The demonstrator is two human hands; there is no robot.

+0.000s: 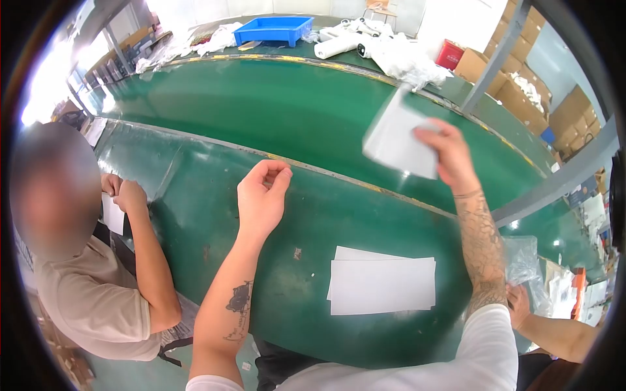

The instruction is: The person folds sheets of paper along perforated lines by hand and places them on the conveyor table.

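Observation:
My right hand [447,153] holds a white folded sheet or packet [399,133] by its right side, raised above the green conveyor belt; both are slightly blurred. My left hand [263,199] is over the green table near its far edge, fingers curled with the thumb against them. Whether anything small is between those fingertips is hidden. White rectangular sheets [383,285] lie stacked on the table in front of me, the lower one turned slightly so that its corner shows at the upper left.
A co-worker at the left holds a white piece [113,214]. Another person's hand [518,306] touches clear plastic [521,260] at the right. Beyond the belt [261,98] are a blue tray [272,31], white wrapped rolls and cardboard boxes [521,104]. A grey post stands at right.

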